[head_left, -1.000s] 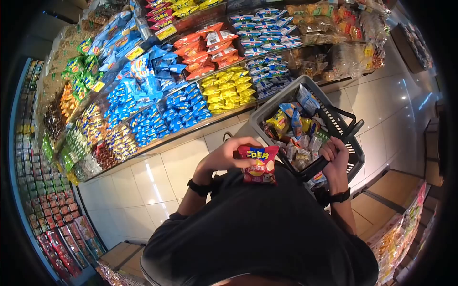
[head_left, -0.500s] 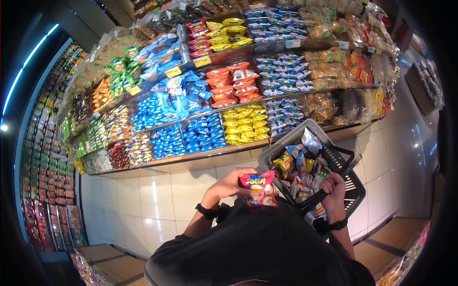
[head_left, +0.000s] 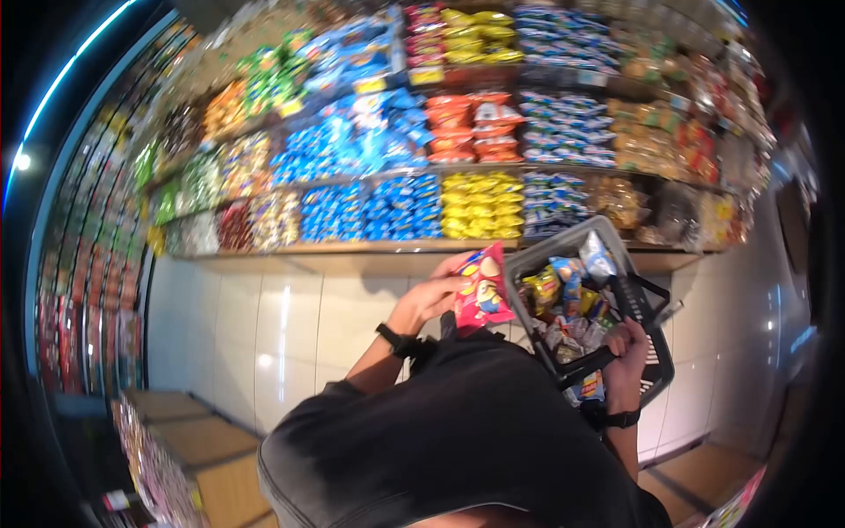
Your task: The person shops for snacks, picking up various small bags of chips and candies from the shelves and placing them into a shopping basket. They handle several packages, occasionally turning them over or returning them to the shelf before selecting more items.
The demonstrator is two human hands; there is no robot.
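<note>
A pink-red snack bag (head_left: pixel 487 295) is gripped at its left side by my left hand (head_left: pixel 434 297), fingers closed over the edge. It is held tilted beside the near-left rim of a grey shopping basket (head_left: pixel 521 308). The basket's dark handle (head_left: pixel 584 363) is in my right hand (head_left: pixel 625 350), whose fingers are wrapped round it. Several snack packs lie in the basket, among them a yellow pack (head_left: pixel 544 286), a blue-white pack (head_left: pixel 597 257) and a blue pack (head_left: pixel 570 283). A dark band circles each wrist.
Tiered shelves ahead hold yellow packs (head_left: pixel 481 204), blue packs (head_left: pixel 403 207), orange bags (head_left: pixel 473 128) and other snacks. A wooden shelf edge (head_left: pixel 352 257) runs along the front above the white tiled floor (head_left: pixel 290 308). Tan boxes (head_left: pixel 189 440) stand behind at left; a further rack lines the left.
My left hand has turned the snack bag so its lettering runs along the left edge, and it sits slightly higher. My right hand still grips the handle. The view has shifted.
</note>
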